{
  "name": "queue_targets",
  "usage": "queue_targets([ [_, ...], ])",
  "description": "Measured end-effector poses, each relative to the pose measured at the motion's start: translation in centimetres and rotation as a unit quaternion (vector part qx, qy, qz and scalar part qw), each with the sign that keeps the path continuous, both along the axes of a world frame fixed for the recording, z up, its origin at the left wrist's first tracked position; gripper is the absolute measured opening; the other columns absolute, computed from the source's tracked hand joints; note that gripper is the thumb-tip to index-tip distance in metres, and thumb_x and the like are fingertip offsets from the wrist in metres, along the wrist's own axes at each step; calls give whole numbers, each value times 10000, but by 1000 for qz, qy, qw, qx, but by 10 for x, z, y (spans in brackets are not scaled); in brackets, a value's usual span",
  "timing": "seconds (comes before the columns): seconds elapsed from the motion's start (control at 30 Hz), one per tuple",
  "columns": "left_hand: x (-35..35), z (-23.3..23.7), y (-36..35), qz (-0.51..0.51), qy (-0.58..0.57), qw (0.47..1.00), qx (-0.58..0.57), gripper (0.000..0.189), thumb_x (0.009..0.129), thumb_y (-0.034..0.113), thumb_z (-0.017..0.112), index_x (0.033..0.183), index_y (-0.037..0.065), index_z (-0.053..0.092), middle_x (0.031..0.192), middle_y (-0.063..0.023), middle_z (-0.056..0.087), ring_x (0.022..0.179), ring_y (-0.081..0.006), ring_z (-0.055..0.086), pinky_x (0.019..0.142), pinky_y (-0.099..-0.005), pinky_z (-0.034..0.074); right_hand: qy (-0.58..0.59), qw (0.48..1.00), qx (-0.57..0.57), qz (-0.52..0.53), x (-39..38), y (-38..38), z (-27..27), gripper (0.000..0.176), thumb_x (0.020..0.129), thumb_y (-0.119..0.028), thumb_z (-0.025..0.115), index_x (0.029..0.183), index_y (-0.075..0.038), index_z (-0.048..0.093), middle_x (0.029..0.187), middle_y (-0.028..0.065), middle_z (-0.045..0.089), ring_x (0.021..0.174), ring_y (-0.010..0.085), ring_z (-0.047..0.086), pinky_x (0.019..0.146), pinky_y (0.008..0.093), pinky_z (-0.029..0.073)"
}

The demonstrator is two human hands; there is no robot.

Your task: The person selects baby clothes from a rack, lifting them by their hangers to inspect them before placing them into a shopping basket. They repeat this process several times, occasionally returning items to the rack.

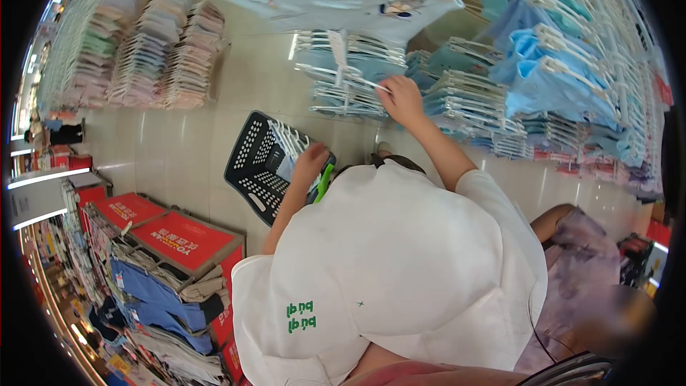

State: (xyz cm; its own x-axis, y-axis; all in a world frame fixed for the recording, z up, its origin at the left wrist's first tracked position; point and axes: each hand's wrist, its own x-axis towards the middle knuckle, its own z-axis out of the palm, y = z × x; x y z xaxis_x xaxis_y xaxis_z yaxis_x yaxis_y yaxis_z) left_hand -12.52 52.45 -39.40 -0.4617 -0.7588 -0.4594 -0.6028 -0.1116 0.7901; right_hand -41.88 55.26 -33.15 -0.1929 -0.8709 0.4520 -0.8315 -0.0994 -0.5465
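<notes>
My right hand (401,100) has its fingers closed on the end of a white hanger (364,81), at the rack of light blue garments (350,64) in front of me. Lower and to the left, my left hand (311,162) is at the dark perforated shopping basket (264,164), its fingers bent beside the basket's edge and bright green handle (324,183). White hangers (289,139) with a pale garment lie inside the basket, next to that hand. What the left fingers hold, if anything, is hidden.
More hanging clothes stand at the left (153,43) and right (557,64). Red-topped display boxes (179,236) and folded trousers (153,293) are at the lower left. A person in purple patterned clothing (582,250) is close by at the lower right.
</notes>
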Motion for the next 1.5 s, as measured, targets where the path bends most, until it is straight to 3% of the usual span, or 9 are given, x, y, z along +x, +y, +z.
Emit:
queue_targets([
  [0.03, 18, -5, 10, -55, -132, 987, -72, 443, 805, 302, 592, 1111, -12, 532, 980, -159, 612, 885, -219, 600, 760, -299, 463, -3, 1000, 7, -5, 2, 5, -1, 135, 778, -193, 576, 785, -59, 564, 756, 89, 547, 757, 290, 522, 678, 389, 388],
  [0.1, 50, -6, 43, 6, -160, 983, -89, 484, 745, 384, 600, 1016, -17, 573, 918, -233, 598, 895, -347, 578, 758, -381, 450, -11, 1000, 25, -16, 10, 18, -1, 140, 780, -193, 579, 785, -55, 561, 745, 93, 546, 747, 290, 521, 662, 382, 387],
  [0.2, 80, -16, 61, 10, -253, 967, 32, 464, 731, 385, 602, 984, -3, 593, 877, -223, 607, 856, -340, 592, 734, -380, 455, -29, 998, 49, -15, 24, 33, -3, 129, 781, -175, 582, 787, -49, 557, 746, 102, 546, 734, 292, 518, 641, 373, 386],
  [0.57, 113, 18, 42, -42, -7, 998, -45, 430, 736, 377, 595, 968, 13, 604, 847, -199, 607, 801, -348, 589, 687, -398, 453, -130, 980, 153, -8, 122, 31, -37, 171, 817, -196, 557, 807, -27, 530, 768, 132, 550, 707, 312, 514, 622, 390, 393],
  [0.7, 135, -3, 16, -51, -37, 973, -221, 375, 755, 356, 600, 938, 29, 621, 727, -165, 581, 691, -340, 566, 606, -423, 435, -212, 950, 229, 10, 172, -2, -55, 196, 831, -226, 543, 853, -32, 524, 785, 145, 554, 742, 320, 530, 647, 389, 415],
  [0.87, 152, 9, -41, -116, -104, 960, -234, 394, 749, 392, 613, 927, 41, 630, 699, -158, 572, 656, -328, 566, 576, -405, 439, -224, 937, 266, 30, 223, -62, -84, 205, 840, -237, 531, 849, -33, 518, 775, 156, 565, 725, 314, 549, 639, 377, 423],
  [0.9, 158, 5, -53, -136, -114, 952, -250, 400, 749, 403, 613, 924, 45, 632, 692, -156, 570, 644, -325, 565, 568, -401, 439, -224, 934, 275, 33, 229, -76, -81, 207, 836, -245, 519, 849, -39, 525, 800, 163, 587, 745, 351, 559, 646, 423, 433],
  [1.2, 185, -14, -162, -175, -68, 964, -188, 276, 736, 258, 533, 921, 75, 625, 692, -149, 574, 667, -321, 574, 575, -420, 429, -299, 898, 318, 54, 254, -190, -108, 205, 840, -258, 518, 856, -54, 518, 693, 130, 586, 651, 316, 564, 595, 406, 430],
  [1.5, 197, -31, -277, -251, -38, 949, -189, 215, 758, 266, 526, 829, 80, 606, 702, -171, 584, 678, -346, 578, 576, -434, 432, -298, 882, 324, 170, 298, -299, -135, 222, 835, -261, 519, 913, -54, 509, 791, 120, 631, 746, 308, 599, 650, 403, 453],
])
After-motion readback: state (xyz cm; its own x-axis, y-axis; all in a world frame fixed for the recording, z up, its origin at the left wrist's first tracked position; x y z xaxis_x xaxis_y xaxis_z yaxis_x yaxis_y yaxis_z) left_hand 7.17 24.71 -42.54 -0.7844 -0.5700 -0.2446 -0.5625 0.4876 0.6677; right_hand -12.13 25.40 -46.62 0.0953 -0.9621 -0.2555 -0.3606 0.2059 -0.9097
